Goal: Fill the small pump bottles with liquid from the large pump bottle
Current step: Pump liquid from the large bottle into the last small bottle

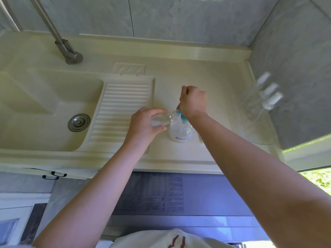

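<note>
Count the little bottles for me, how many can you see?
4. One small bottle is tilted in the left hand, at the big bottle. Three blurry ones stand by the right wall. More may be hidden.

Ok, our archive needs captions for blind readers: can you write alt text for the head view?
A person's left hand holds a small clear bottle tilted at the blue spout of a large pump bottle, while the right hand presses its pump. Both stand on a cream counter beside a sink; three more small pump bottles wait at the right wall.
</note>
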Available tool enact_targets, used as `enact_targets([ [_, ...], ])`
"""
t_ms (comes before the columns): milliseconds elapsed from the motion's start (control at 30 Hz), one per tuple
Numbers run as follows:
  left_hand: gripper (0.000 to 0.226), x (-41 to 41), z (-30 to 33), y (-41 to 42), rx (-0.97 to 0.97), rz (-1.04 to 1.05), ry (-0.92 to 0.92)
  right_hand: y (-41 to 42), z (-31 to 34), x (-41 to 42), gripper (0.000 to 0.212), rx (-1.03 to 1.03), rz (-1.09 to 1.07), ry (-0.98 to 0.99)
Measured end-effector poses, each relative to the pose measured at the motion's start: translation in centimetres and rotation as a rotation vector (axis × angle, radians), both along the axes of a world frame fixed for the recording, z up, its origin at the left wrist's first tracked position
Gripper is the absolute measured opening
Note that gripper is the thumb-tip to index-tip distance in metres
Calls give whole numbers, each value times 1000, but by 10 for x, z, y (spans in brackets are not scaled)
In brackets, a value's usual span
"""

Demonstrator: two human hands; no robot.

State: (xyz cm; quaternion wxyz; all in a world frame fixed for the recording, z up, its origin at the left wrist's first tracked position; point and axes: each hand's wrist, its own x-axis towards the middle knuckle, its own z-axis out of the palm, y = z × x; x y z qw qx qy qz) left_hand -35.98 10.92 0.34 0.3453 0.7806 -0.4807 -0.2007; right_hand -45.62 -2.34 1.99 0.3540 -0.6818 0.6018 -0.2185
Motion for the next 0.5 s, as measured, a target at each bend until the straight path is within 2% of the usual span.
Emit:
enact_targets([
  [67,53,-2,-1,1,1,-3,-27,1,1,-4,45,25,-45,-50],
  [167,54,-4,-2,3,-11,7,46,-5,4,-10,42,124,-72,-113],
  [500,53,-2,1,6,-32,16,75,-20,15,-8,43,295,85,-45],
])
